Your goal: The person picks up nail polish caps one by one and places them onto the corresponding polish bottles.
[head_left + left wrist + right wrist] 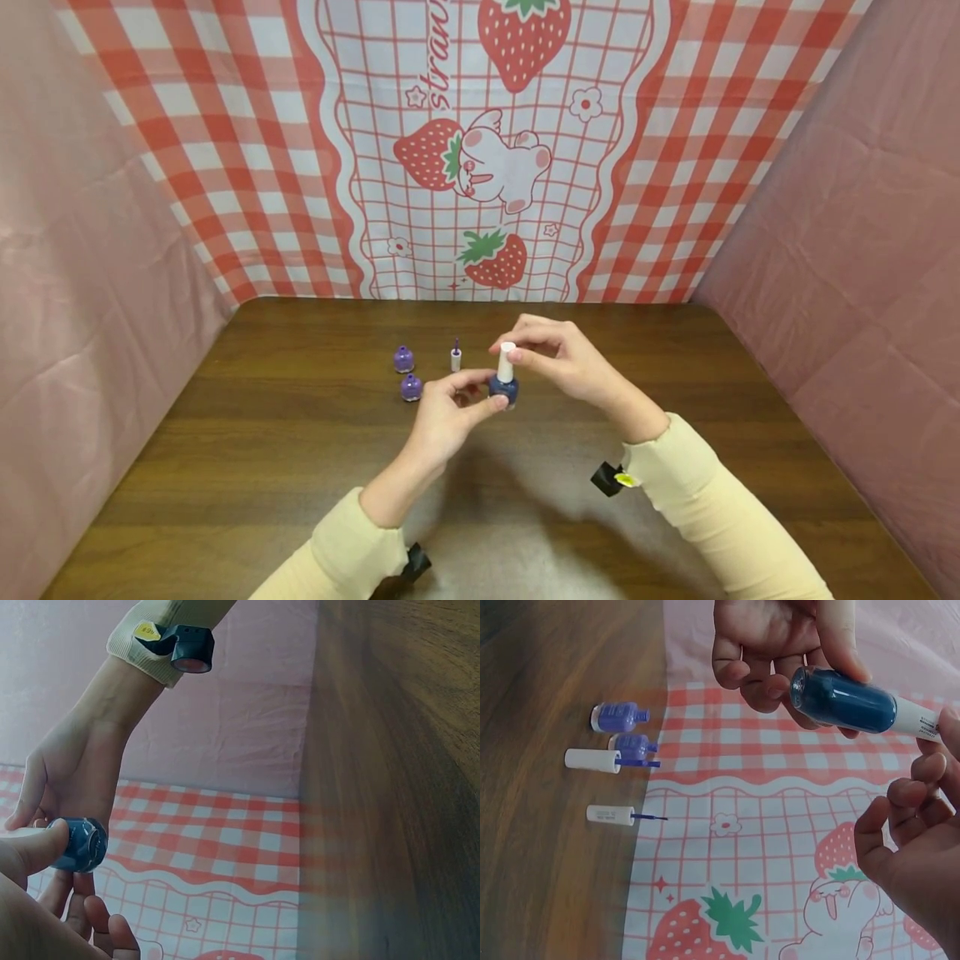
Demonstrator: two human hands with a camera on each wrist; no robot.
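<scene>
A dark blue nail polish bottle [504,390] with a white cap [507,363] is held above the table. My left hand [448,414] pinches its glass body between thumb and fingers. On the cap, the thumb and fingers of my right hand [561,358] have a pinching grip. The cap is seated on the bottle, as the right wrist view shows the blue glass [847,699] meeting the white cap [917,720]. In the left wrist view the bottle's base [91,846] faces the camera, and the left thumb covers part of the glass.
Two uncapped purple nail polish bottles [403,359] stand left of my hands. Near them, two white brush caps [610,815] stand with their purple brushes up; the head view shows one brush cap [456,358]. A checkered strawberry cloth [495,167] hangs behind the wooden table [300,467].
</scene>
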